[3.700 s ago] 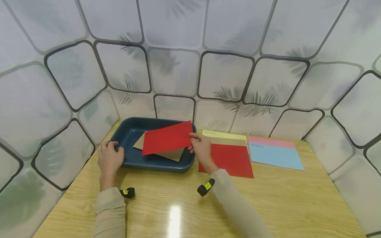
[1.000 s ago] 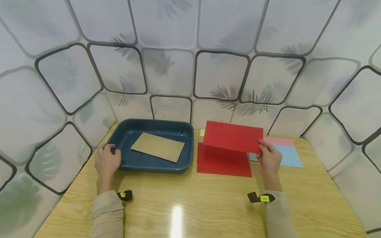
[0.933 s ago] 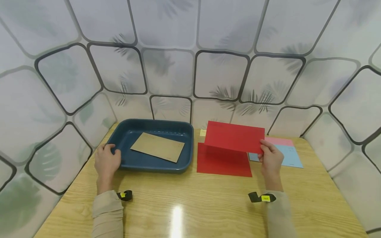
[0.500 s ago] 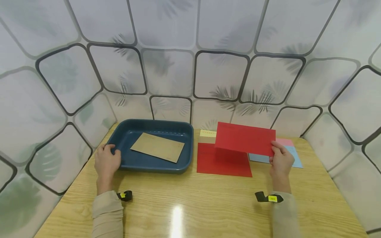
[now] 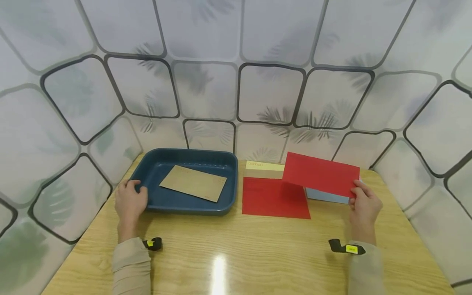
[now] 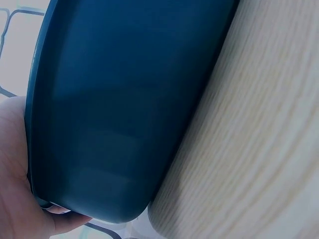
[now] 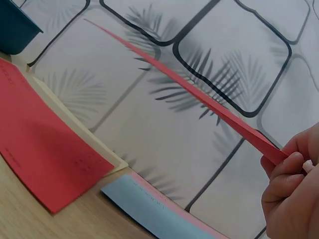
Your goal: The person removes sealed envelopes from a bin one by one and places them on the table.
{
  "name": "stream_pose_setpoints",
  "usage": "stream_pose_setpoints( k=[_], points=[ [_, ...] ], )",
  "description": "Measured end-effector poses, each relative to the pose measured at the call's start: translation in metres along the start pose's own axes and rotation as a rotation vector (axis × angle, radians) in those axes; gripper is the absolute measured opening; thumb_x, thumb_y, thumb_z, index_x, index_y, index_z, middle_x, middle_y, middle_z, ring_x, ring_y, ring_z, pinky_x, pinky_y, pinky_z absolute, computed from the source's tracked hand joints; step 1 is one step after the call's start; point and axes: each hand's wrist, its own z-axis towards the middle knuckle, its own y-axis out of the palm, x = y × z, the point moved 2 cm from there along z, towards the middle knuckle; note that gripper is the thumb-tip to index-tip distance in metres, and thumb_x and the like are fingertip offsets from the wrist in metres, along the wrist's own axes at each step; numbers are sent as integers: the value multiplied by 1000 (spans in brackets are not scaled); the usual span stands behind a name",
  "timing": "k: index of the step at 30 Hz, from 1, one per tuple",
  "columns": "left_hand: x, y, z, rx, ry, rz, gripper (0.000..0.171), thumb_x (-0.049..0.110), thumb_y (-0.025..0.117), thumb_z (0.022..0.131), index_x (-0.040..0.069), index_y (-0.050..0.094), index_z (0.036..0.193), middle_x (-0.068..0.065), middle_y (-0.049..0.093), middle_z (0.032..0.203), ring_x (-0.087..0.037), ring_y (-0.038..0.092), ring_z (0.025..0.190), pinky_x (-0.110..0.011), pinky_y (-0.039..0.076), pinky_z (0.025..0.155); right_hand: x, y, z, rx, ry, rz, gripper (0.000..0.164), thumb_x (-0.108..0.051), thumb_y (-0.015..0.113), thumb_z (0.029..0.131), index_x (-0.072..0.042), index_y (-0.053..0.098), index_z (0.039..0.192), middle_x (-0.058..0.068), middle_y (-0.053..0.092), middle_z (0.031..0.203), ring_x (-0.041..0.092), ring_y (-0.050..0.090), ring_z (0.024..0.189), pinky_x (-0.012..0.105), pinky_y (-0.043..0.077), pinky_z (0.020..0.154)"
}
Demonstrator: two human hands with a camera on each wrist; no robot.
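Observation:
My left hand (image 5: 130, 200) grips the left front corner of a dark blue tray (image 5: 184, 211); in the left wrist view its thumb and fingers wrap the rim. Inside the tray a brown envelope (image 5: 193, 183) lies at a slant. My right hand (image 5: 365, 207) pinches a red envelope (image 5: 321, 174) by its right end, thumb against fingers. That envelope is tilted above the table, overlapping the blue envelope (image 5: 326, 196) in the head view. Another red envelope (image 5: 274, 198) lies flat right of the tray, over a brown one (image 5: 254, 173) and a yellow one (image 5: 263, 166).
A pink envelope (image 7: 179, 209) shows as a strip behind the blue one in the right wrist view. The wooden table (image 5: 239, 250) ends at a patterned curtain (image 5: 206, 90) behind and at both sides.
The pinched red envelope has moved right from over the tray, uncovering the brown envelope there. Over the last second it slid further right with my right hand. My left hand stays on the tray.

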Motion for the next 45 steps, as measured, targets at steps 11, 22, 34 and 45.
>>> stream_pose_setpoints(
  k=[11, 22, 34, 45],
  points=[
    [-3, 1, 2, 3, 8, 1, 45, 22, 40, 99, -2, 52, 134, -28, 31, 151, -49, 27, 138, -68, 31, 100, -7, -16, 10, 20, 63, 21, 32, 14, 55, 88, -6, 78, 80, 2, 68, 67, 11, 40, 32, 18, 25, 32],
    [-3, -1, 0, 3, 3, -6, 46, 22, 39, 98, -2, 53, 134, -28, 32, 150, -50, 28, 137, -69, 31, 99, -17, -28, 22, 6, 119, 117, 39, 18, 43, 89, -1, 76, 82, 4, 66, 74, 11, 35, 34, 22, 17, 37],
    [1, -2, 2, 10, 11, 3, 45, 22, 39, 98, -2, 54, 133, -28, 33, 149, -49, 29, 136, -69, 31, 98, -19, -48, 27, 41, 158, 90, 28, 10, 46, 95, -7, 67, 97, 3, 62, 76, 12, 41, 40, 21, 27, 35],
    [3, -1, 0, 19, 10, 3, 44, 21, 41, 98, -3, 54, 132, -28, 35, 148, -50, 31, 134, -68, 31, 99, -22, -61, 35, 53, 188, 226, 23, 11, 48, 94, -1, 68, 95, 6, 67, 79, 14, 41, 39, 22, 27, 36]
  ],
)
